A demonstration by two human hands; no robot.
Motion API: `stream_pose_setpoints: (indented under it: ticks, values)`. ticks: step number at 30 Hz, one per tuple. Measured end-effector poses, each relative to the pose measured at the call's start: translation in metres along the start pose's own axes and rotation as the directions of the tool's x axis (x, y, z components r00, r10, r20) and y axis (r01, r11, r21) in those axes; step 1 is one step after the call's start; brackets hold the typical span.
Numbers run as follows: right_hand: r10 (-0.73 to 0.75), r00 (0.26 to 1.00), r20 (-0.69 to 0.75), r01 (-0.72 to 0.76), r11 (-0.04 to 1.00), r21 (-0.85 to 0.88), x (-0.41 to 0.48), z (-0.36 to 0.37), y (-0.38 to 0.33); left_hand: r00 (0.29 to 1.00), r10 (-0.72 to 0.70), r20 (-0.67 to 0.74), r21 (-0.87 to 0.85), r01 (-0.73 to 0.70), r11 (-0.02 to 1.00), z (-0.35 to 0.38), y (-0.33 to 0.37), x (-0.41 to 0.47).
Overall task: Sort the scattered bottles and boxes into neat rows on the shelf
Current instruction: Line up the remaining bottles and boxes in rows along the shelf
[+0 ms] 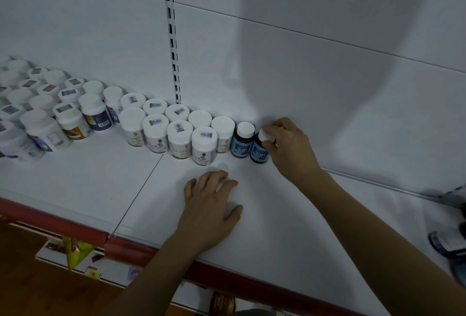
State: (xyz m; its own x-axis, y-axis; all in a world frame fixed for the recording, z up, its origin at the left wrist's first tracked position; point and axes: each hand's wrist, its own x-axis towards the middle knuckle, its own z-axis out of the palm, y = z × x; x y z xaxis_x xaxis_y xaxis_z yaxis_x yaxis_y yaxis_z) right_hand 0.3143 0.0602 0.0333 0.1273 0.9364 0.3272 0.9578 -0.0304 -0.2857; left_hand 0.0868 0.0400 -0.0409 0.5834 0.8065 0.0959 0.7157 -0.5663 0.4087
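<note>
The right hand (290,149) reaches forward across the shelf (290,227). Its forearm runs from the lower right corner up and to the left, and the wrist is slightly bent. Thumb and fingertips curl round the white cap (265,135) of a dark bottle (258,151) with a blue label, pinching it from the right side. The bottle stands upright on the shelf, close to the back panel (327,50).

Just left of the grip stands a second dark bottle (242,142) of the same kind, also upright; whether the two touch cannot be told. Further left of the grip, the white jars (204,144) run in two staggered rows towards the slotted upright (173,38), lids up, some with small stickers on top. Well left of the grip, more white-lidded bottles (68,118) stand in a looser cluster.

The left hand (210,207) lies below and to the left of the grip, nearer the person. It rests palm down on the bare shelf with fingers spread and thumb out to the right, holding nothing. Its fingertips point towards the jar row but are apart from it, and its forearm crosses the red front edge (50,217).

Well right of the grip, at the frame's edge, a few blurred containers (450,242) lie on the shelf; their kind cannot be told.
</note>
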Motion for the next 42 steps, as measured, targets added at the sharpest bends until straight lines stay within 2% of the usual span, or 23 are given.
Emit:
stream_pose_setpoints:
  ticks: [6,11,13,15,18,20,22,24,27,29,32,34,38,42]
  values:
    - [-0.003,0.998,-0.06,0.007,0.998,0.065,-0.007,0.005,0.005,1.0,-0.003,0.006,-0.023,0.004,1.0,-0.001,-0.001,-0.001]
    - [0.042,0.995,-0.086,-0.024,0.98,0.195,-0.031,-0.012,0.007,1.0,-0.007,0.013,-0.022,0.008,1.0,-0.004,0.003,-0.002]
    - [0.099,0.988,-0.12,-0.061,0.956,0.288,-0.06,-0.025,0.017,0.999,-0.029,0.02,-0.028,0.029,0.999,-0.005,0.002,-0.003]
    - [0.196,0.966,-0.17,-0.122,0.921,0.371,-0.103,-0.042,0.035,0.994,-0.112,0.011,-0.031,0.112,0.993,-0.006,0.008,0.001]
    - [0.35,0.89,-0.291,-0.217,0.888,0.404,-0.176,-0.071,0.071,0.967,-0.247,-0.068,-0.069,0.243,0.968,-0.001,0.045,0.017]
    - [0.408,0.841,-0.354,-0.268,0.884,0.383,-0.219,-0.094,0.099,0.979,-0.172,-0.106,-0.152,0.155,0.976,0.014,0.089,0.026]
    - [0.442,0.785,-0.434,-0.31,0.887,0.342,-0.255,-0.119,0.13,0.996,-0.018,-0.082,-0.241,-0.002,0.971,0.037,0.141,0.031]
    - [0.457,0.716,-0.527,-0.36,0.889,0.282,-0.283,-0.141,0.158,0.994,0.109,-0.002,-0.392,-0.101,0.915,0.062,0.201,0.037]
    - [0.461,0.648,-0.606,-0.408,0.882,0.235,-0.309,-0.161,0.191,0.968,0.238,0.086,-0.59,-0.143,0.794,0.094,0.291,0.05]
    - [0.495,0.674,-0.549,-0.442,0.865,0.237,-0.317,-0.17,0.207,0.948,0.301,0.107,-0.636,-0.167,0.754,0.112,0.339,0.058]
    - [0.528,0.807,-0.265,-0.493,0.849,0.19,-0.319,-0.174,0.221,0.932,0.349,0.094,-0.672,-0.199,0.713,0.133,0.378,0.069]
    - [0.512,0.845,-0.154,-0.488,0.857,0.165,-0.319,-0.174,0.225,0.914,0.384,0.13,-0.708,-0.186,0.682,0.142,0.386,0.076]
    - [0.479,0.864,-0.153,-0.455,0.875,0.167,-0.317,-0.174,0.233,0.912,0.374,0.167,-0.78,-0.11,0.616,0.15,0.381,0.083]
    - [0.504,0.841,-0.198,-0.439,0.848,0.297,-0.323,-0.175,0.232,0.935,0.328,0.135,-0.753,-0.118,0.647,0.146,0.372,0.081]
